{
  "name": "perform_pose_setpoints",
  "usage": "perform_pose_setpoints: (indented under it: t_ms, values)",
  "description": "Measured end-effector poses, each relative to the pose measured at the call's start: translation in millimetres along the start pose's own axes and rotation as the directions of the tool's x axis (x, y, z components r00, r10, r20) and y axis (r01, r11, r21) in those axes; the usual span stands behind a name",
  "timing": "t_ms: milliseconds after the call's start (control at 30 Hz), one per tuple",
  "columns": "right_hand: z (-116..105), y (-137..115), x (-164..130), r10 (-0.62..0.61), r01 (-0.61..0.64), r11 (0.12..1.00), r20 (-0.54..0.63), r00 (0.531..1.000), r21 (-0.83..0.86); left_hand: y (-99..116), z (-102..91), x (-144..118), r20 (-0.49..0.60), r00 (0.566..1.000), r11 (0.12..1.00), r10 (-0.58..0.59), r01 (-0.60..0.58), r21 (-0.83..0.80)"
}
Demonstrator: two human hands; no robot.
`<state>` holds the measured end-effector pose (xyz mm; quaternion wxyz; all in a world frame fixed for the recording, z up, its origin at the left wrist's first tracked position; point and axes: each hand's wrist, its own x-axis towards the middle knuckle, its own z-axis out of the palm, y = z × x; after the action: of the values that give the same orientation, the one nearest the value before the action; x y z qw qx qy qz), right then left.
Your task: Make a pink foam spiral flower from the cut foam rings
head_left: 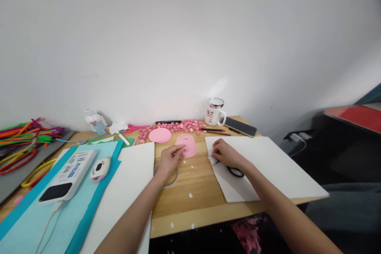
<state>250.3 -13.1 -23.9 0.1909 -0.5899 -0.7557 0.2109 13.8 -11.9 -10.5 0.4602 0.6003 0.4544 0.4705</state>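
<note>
My left hand (170, 161) is closed in a pinch at the near edge of pink paper circles (190, 151). Whatever its fingertips hold, if anything, is too small to name. A thin ring (175, 179), like a roll of tape, lies partly under that wrist. My right hand (224, 153) has its fingers curled together over the left edge of a white board (268, 166). Scissors with a black handle loop (235, 172) lie on the board below this hand, largely covered by it. I cannot make out what the right fingertips grip.
Pink beads (187, 126), a stack of pink circles (160, 135), a white mug (214, 113) and a phone (240, 126) stand along the wall. To the left lie a power bank (70, 176), blue sheets (98, 158) and colourful pipe cleaners (26, 139). White scraps (190, 195) dot the table.
</note>
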Motion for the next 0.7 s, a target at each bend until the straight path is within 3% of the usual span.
perform_pose_setpoints:
  t_ms: [700]
  values:
    - [10,-2,-12,0.066,-0.058,0.994,-0.081,0.995,0.093,-1,1.8,-2,0.034,0.999,1.0,-0.008,0.009,-0.028]
